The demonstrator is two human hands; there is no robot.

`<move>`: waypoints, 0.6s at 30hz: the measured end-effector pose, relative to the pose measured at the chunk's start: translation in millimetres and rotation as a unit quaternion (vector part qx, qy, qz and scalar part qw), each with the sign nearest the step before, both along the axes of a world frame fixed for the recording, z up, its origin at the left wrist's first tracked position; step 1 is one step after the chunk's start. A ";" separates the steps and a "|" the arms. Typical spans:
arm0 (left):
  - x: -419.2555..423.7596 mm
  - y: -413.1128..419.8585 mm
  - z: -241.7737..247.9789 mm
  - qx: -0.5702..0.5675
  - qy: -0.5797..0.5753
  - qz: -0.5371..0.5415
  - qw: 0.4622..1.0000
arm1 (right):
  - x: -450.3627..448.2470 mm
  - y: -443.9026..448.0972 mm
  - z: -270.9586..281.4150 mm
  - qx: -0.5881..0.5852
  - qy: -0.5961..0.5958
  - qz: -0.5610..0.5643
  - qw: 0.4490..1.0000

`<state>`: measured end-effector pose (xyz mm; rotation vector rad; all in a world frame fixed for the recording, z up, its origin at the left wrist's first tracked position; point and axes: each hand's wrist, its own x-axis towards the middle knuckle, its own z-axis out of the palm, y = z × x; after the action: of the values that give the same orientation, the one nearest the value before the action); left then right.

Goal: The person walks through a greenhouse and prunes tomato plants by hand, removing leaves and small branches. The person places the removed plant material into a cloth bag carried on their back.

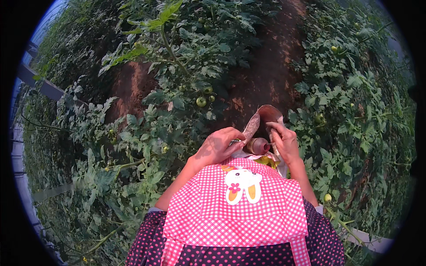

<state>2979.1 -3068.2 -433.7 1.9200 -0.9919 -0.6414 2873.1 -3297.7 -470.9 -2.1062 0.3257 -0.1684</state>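
In front of my waist a worn, pale speckled bag point(252, 128) gapes, its brownish inner side showing at the far end. My left hand point(218, 146) pinches the bag's left edge between thumb and fingers. On the opposite edge, the fingers of my right hand point(286, 142) are curled over the rim. Between both hands lies a small rounded container point(259, 146) with a dark reddish end turned toward the right hand. A thin stick-like piece shows beside that end; what it belongs to is unclear. Yellow-green material point(266, 161) shows just below the container.
A pink checked apron point(253, 212) with a rabbit patch covers my front. Tomato plants point(133, 166) with green tomatoes point(201, 101) crowd the left, and more plants point(352, 109) line the right. A bare soil path point(273, 63) runs ahead between them.
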 end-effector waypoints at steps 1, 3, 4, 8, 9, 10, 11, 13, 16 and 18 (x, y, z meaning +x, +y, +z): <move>1.3 -2.4 -0.2 0.005 0.015 0.025 1.000 | 13.4 -8.3 -4.7 0.004 -0.012 0.022 1.000; 6.1 -9.4 -2.7 0.015 0.018 0.057 0.998 | 41.5 -25.6 -12.0 0.011 -0.035 0.064 0.997; 7.1 -13.7 -0.6 0.030 0.029 0.078 0.996 | 53.7 -32.4 -11.1 0.018 -0.042 0.081 0.996; 4.7 -25.2 -0.4 0.042 0.112 0.221 0.968 | 95.5 -46.9 -4.9 0.182 0.067 0.093 0.977; 3.0 -26.5 -3.4 0.038 0.091 0.240 0.966 | 105.9 -48.0 -15.0 0.204 0.073 0.107 0.970; 1.0 -26.8 -6.7 0.034 0.068 0.258 0.963 | 118.0 -48.4 -24.3 0.225 0.078 0.120 0.964; -2.2 -26.5 -8.0 0.029 0.046 0.276 0.960 | 130.1 -48.4 -30.3 0.246 0.084 0.134 0.956; -10.8 -27.9 -7.7 0.030 0.088 0.304 0.948 | 160.1 -33.4 -29.7 0.278 0.110 0.176 0.938; -29.1 -30.0 -10.5 0.027 0.121 0.341 0.932 | 207.7 8.5 -42.7 0.291 0.134 0.227 0.920; -44.4 -26.4 -11.5 0.034 0.072 0.358 0.930 | 232.1 41.8 -43.3 0.274 0.199 0.248 0.908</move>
<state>2934.7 -3094.6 -445.3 2.0721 -0.1326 -0.3742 3105.2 -3255.9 -514.1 -1.5793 0.0498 0.5991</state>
